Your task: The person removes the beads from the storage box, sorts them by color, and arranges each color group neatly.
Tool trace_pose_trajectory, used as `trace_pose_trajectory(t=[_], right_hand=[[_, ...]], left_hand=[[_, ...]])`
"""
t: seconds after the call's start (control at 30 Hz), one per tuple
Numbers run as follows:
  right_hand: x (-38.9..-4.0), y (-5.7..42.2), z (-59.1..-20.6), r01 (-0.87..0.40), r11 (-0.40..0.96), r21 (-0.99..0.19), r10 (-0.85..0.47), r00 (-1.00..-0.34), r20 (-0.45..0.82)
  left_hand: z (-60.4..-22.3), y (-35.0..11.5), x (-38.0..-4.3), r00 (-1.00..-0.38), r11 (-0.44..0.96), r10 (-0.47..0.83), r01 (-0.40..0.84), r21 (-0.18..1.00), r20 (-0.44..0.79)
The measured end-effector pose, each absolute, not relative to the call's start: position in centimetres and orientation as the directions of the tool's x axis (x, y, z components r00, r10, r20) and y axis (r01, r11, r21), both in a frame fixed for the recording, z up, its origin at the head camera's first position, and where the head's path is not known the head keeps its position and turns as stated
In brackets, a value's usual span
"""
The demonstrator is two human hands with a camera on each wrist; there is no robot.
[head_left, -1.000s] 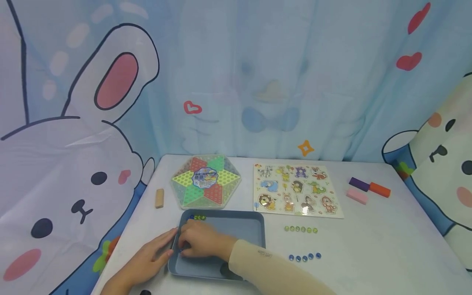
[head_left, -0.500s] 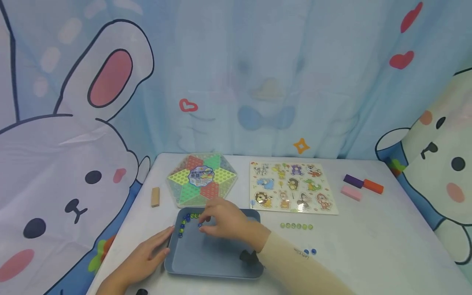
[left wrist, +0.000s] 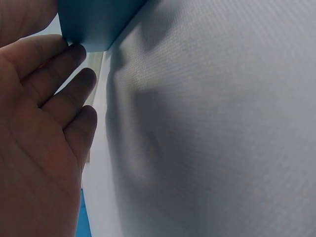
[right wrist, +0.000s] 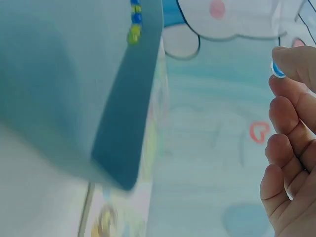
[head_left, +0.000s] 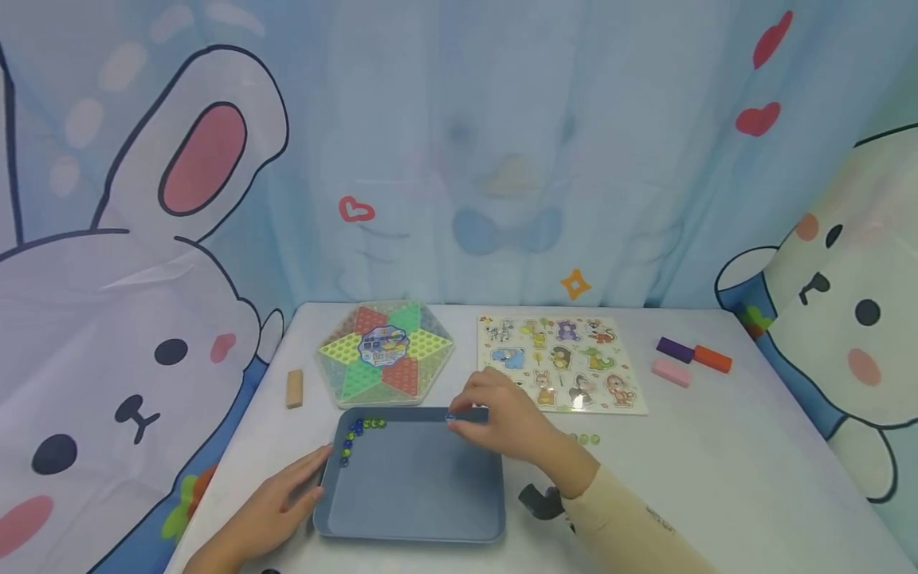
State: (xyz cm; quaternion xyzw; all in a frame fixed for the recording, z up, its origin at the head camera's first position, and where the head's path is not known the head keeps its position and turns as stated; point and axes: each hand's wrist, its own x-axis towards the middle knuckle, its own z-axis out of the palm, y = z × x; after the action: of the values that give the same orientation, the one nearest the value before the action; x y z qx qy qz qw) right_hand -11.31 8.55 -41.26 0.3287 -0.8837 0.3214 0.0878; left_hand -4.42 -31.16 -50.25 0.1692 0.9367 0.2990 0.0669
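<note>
My right hand (head_left: 505, 416) is above the far right corner of a grey-blue tray (head_left: 412, 532). Thumb and index finger pinch a small blue glass marble (head_left: 450, 417), which also shows as a blue marble (right wrist: 278, 70) in the right wrist view. My left hand (head_left: 276, 501) has its fingers extended and touches the tray's left wall. In the left wrist view, those fingers (left wrist: 74, 94) lie beside the tray wall (left wrist: 96, 24). Inside the tray's far left corner, blue and yellow-green marbles (head_left: 347, 445) follow the left and far walls.
Yellow-green marbles (head_left: 590, 439) lie right of the tray, partly hidden by my right arm. Behind the tray are a hexagonal star-patterned board (head_left: 387, 363) and an animal puzzle (head_left: 562, 359). Purple, orange and pink blocks (head_left: 672, 371) lie far right, a wooden block (head_left: 295, 389) left.
My right hand has moved from the tray's left side to its far right corner, now carrying a blue marble. The marbles in the left corner are uncovered. My left hand stays at the tray.
</note>
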Motion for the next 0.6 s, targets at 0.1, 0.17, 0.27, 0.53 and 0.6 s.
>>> trace_pose_trajectory(t=[0.1, 0.17, 0.27, 0.53, 0.6], right_hand=[[-10.9, 10.7, -41.0, -0.616, 0.614, -0.493, -0.478, -0.788, 0.388], [-10.6, 12.2, -41.0, -0.597, 0.641, -0.482, -0.448, -0.801, 0.397], [-10.1, 14.5, -41.4, -0.558, 0.68, -0.475, -0.4, -0.826, 0.398], [-8.5, 20.0, -43.1, -0.396, 0.791, -0.467, -0.258, -0.907, 0.333], [-7.7, 21.1, -43.4, -0.363, 0.809, -0.462, -0.231, -0.92, 0.317]], left_hand=[[-50.3, -31.2, -4.5, -0.932, 0.764, 0.36, 0.273, 0.584, -0.035], [-50.4, -31.2, -4.5, -0.931, 0.763, 0.363, 0.273, 0.586, -0.039], [-50.3, -31.1, -4.4, -0.929, 0.763, 0.367, 0.274, 0.586, -0.042], [-50.1, -31.1, -4.3, -0.929, 0.763, 0.367, 0.267, 0.589, -0.054], [-50.1, -31.1, -4.3, -0.929, 0.764, 0.366, 0.266, 0.588, -0.054]])
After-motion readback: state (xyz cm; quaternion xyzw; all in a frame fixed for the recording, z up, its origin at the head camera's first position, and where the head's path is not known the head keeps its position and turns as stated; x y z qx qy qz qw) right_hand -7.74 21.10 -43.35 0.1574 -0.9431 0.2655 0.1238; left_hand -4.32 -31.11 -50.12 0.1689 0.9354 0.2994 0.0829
